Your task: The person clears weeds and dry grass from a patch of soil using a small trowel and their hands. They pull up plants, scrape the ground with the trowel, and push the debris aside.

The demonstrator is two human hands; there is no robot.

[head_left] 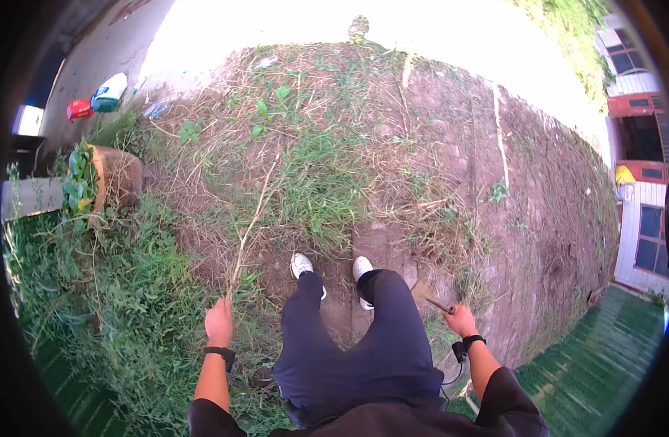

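In my left hand [218, 324], closed in a fist, is the lower end of a long, pale, dry stick [248, 227]. The stick slants away and slightly right over the weeds. My right hand [461, 320] grips a short hand tool by its dark handle [441, 305], to the right of my knees. Its blurred, tan-grey head [421, 292] points left toward my leg, and I cannot make out its exact kind. Green grass [323, 178] and dry stalks [422, 211] cover the soil ahead of my white shoes [363, 269].
Dense weeds [123, 291] grow at the left beside a brown planter [119, 178]. A red container [79, 109] and a white-and-green one [108, 95] stand by the far-left wall. Green corrugated sheeting [604, 349] lies at the lower right, near a building [644, 247].
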